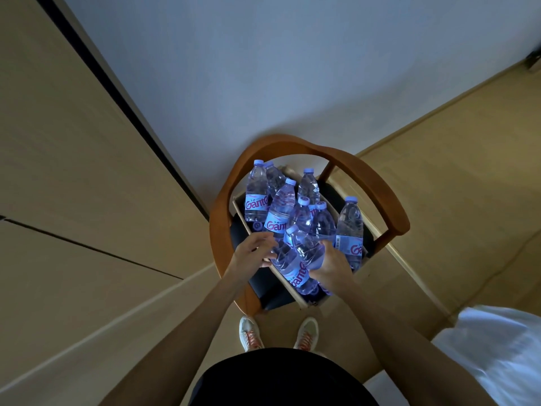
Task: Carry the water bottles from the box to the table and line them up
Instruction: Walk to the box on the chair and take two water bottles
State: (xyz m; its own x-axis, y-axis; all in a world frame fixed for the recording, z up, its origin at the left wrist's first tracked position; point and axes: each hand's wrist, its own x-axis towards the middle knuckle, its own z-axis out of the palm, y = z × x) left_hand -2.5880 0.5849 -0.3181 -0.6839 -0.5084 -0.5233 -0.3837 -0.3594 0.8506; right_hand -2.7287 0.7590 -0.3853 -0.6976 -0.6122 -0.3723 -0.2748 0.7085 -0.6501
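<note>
A cardboard box [239, 206] sits on a chair seat, filled with several clear water bottles with pale blue caps and blue-and-pink labels. Some stand upright, such as one at the right [349, 227] and one at the back left [257, 194]. A bottle [292, 263] lies tilted across the near part of the box. My left hand [254, 251] reaches over the box's near left edge with fingers curled beside that bottle. My right hand [332, 263] grips the tilted bottle from the right. The table is not in view.
The box rests on a wooden chair [366, 177] with a curved backrest and a dark seat, set against a white wall. Beige cabinet panels stand to the left. My two shoes [250, 332] are on the floor just before the chair. A white cloth [497, 347] lies at the lower right.
</note>
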